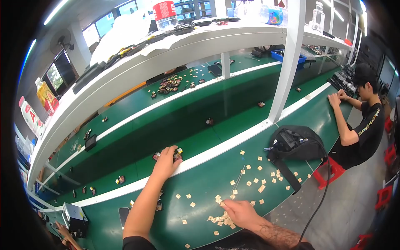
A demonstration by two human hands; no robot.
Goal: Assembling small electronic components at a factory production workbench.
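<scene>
My left hand (166,161) reaches over the near rail onto the green conveyor belt (141,177). Its fingers bend around a small dark part with a yellow patch (178,154), which shows between thumb and forefinger. Another small dark part (156,156) lies against the other side of that hand. On the green worktable, my right hand (241,211) is closed in a pinch, with a small beige square piece (218,201) at its fingertips. Just below them lies a heap of similar beige squares (225,220). More squares are scattered to both sides.
Thin tweezers (239,177) lie among the squares. A black bag (296,143) rests to the right, and a phone (123,216) at left. A white post (287,66) and an overhead shelf (208,39) stand ahead. A co-worker (362,112) sits at right. Spaced parts dot the belt.
</scene>
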